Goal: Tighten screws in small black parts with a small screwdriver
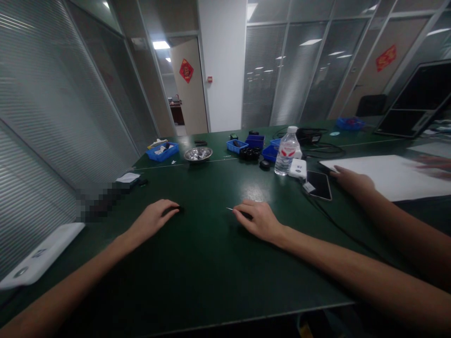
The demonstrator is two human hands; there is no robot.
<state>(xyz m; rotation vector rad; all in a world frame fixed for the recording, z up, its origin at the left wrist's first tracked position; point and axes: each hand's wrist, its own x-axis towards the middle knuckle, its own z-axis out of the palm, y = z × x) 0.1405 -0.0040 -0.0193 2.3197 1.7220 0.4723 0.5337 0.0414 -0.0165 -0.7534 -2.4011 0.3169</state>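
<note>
My left hand [155,218] is over the green table, its fingertips pinching a small black piece [181,209] too small to name. My right hand [259,219] lies across from it, closed round a slim tool with a thin bright metal tip [229,209]. That tip points left toward the black piece, with a stretch of bare tabletop between them. My fingers hide most of the tool, so its kind cannot be made out.
A metal bowl [198,155], blue trays [162,151], a water bottle [287,151], a white device [298,168] and a phone [319,184] stand beyond my hands. At right, another person's hand [354,180] touches a white sheet [391,176]. A cable [331,218] runs near my right forearm.
</note>
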